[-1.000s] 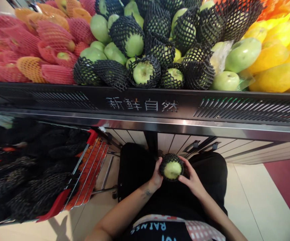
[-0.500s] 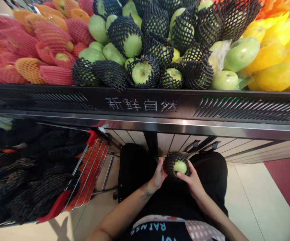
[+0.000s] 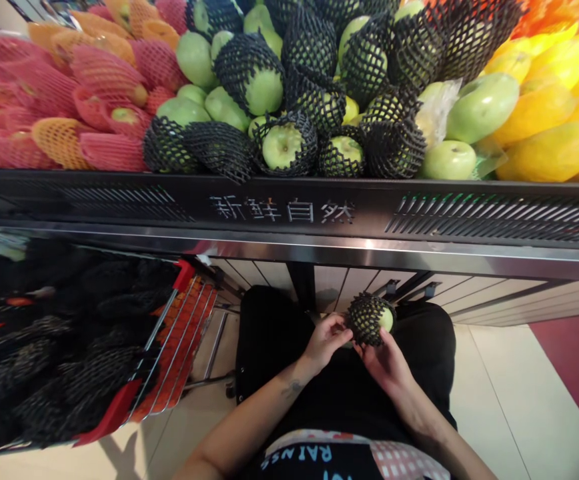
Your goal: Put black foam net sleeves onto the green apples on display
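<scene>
Over my lap I hold a round green fruit in a black foam net, its bare pale-green end facing right. My right hand grips it from below and the right, with the thumb near the uncovered end. At the fruit's left side, my left hand pinches the netting between thumb and fingers. Ahead of me, more green fruits in black nets are heaped on the display, some partly or wholly bare.
A dark display ledge with a metal edge runs across in front of me. Pink-netted fruits lie left, yellow fruits right. At my left stands a wire cart full of black netting.
The netted fruit has turned, so its bare end points right instead of toward me, and it has shifted slightly right. My left hand has moved right, onto the net.
</scene>
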`<state>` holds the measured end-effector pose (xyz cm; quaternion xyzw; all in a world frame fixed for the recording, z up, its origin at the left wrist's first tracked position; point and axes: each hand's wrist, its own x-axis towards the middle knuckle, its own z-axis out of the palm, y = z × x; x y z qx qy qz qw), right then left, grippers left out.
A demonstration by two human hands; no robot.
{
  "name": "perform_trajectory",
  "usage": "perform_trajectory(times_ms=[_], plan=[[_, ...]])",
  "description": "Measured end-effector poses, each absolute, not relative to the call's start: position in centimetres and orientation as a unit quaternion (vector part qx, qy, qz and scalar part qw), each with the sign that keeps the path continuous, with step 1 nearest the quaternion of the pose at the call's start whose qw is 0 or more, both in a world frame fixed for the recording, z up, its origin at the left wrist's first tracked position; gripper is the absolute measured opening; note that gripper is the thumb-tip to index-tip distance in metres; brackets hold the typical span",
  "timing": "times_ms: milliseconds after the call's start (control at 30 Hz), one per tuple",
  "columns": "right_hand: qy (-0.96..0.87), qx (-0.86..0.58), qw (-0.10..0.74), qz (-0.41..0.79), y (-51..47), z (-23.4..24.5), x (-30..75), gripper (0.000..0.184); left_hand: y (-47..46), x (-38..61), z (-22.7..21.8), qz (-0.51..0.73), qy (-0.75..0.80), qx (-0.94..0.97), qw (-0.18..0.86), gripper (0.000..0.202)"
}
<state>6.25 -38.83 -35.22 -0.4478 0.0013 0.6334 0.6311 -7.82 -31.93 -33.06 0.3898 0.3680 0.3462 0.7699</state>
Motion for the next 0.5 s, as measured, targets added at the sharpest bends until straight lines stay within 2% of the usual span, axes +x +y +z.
perform_trajectory(times_ms=[167,500], plan=[[-0.029,-0.422,0.628,0.653,-38.7,-35.0,6.4,0.039,-32.1,-7.8,-34.0,0.347,0.358,0.381,0.779,0.043],[-0.017,-0.413,0.638,0.650,-39.1,-34.8,6.1,0.045,-32.0,-7.5,-34.6,0.371,0.362,0.323,0.791,0.043]])
